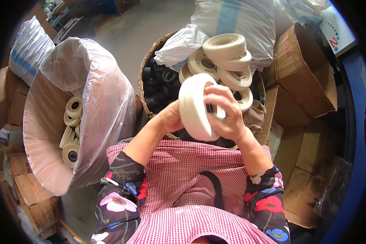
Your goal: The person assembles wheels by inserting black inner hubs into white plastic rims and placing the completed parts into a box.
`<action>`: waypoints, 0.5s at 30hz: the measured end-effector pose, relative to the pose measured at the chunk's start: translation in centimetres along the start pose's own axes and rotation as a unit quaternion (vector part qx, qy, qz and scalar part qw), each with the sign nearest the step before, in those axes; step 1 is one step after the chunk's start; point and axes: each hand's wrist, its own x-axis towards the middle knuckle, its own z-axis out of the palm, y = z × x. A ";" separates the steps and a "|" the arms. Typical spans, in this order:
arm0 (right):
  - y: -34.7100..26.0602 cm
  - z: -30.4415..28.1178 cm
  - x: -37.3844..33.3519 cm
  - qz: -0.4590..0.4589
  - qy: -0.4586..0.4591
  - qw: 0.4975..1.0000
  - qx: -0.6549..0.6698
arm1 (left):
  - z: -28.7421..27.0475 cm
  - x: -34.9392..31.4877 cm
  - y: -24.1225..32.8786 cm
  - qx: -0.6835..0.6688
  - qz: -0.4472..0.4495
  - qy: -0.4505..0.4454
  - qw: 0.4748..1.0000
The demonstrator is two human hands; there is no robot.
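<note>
In front of my apron, a cream-white ring-shaped wheel (193, 110) is held up on edge, tilted. My left hand (170, 118) is closed on its left side, with the fingers hidden behind it. My right hand (228, 112) is closed at the opposite side, its fingers curled into the centre opening and slightly blurred. A dark patch shows at the hub, but I cannot make out what it is. Just beyond my hands, several more white wheels (225, 46) are piled on a round container (141, 77) holding many black ring-shaped parts (160, 79).
To the left stands a large container lined with clear plastic (105, 93), with several white wheels (71, 152) inside. A white woven sack (248, 24) leans behind the pile. Open cardboard boxes (293, 61) stand at the right, and stacked cartons (32, 189) at the lower left.
</note>
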 end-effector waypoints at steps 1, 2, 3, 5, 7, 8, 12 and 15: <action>0.1 -0.1 0.0 0.029 0.008 1.000 0.008 | 0.5 0.3 0.5 0.042 0.028 0.038 0.998; 0.3 0.7 -0.7 0.235 0.068 0.954 0.174 | 0.2 0.3 0.8 0.111 0.076 0.053 0.989; 0.7 0.4 -0.7 0.385 0.063 0.892 0.230 | 0.4 0.3 1.0 0.217 0.104 0.108 0.964; 1.4 -0.4 -0.8 0.579 0.032 0.669 0.465 | 0.2 0.5 0.5 0.343 0.181 0.096 0.917; 1.0 1.9 -1.5 0.541 0.113 0.676 0.487 | 0.0 0.1 0.1 0.618 0.226 0.117 0.744; 0.9 2.5 -1.9 0.515 0.123 0.705 0.472 | 0.6 0.0 -0.4 0.624 0.208 0.149 0.738; 0.9 2.6 -2.5 0.240 0.054 0.942 0.226 | 0.9 0.5 -0.2 0.138 0.092 0.112 0.980; 0.0 1.1 -0.9 0.027 -0.014 0.990 0.136 | -0.8 -0.2 0.7 -0.005 0.059 -0.031 0.998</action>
